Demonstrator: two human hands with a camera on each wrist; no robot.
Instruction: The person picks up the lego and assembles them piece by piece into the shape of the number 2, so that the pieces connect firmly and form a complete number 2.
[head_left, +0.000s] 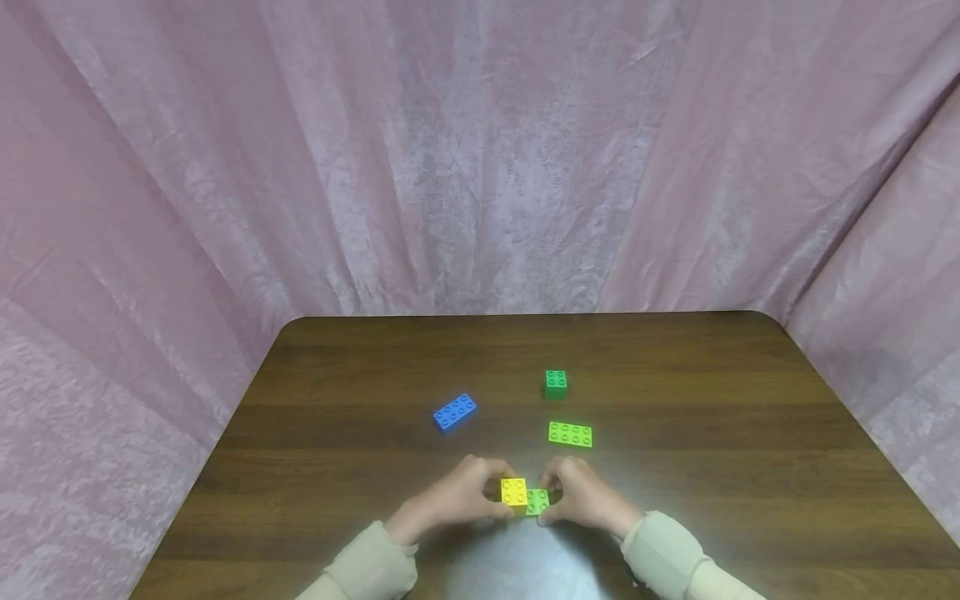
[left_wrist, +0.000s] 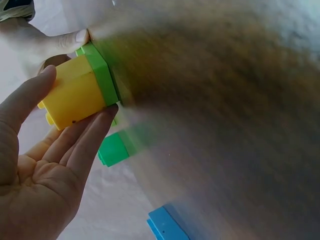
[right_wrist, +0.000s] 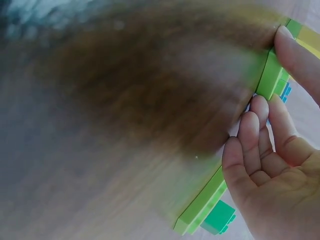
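Near the front of the table, a yellow two-by-two toy building brick (head_left: 513,490) stands on the left end of a light green flat brick (head_left: 537,502). My left hand (head_left: 472,493) pinches the yellow brick between thumb and fingers, and in the left wrist view its fingertips also reach the edge of the green one beneath. From the other side, my right hand (head_left: 583,497) pinches the bare right end of the light green brick (right_wrist: 270,75). Studs show on top of both bricks. In the left wrist view the yellow brick (left_wrist: 80,95) appears seated against the green.
Beyond the hands lie a blue brick (head_left: 454,412) to the left and a lime green flat brick (head_left: 570,434) to the right. A taller dark green brick (head_left: 556,384) stands farther back. Pink curtains (head_left: 480,167) surround the wooden table (head_left: 337,375).
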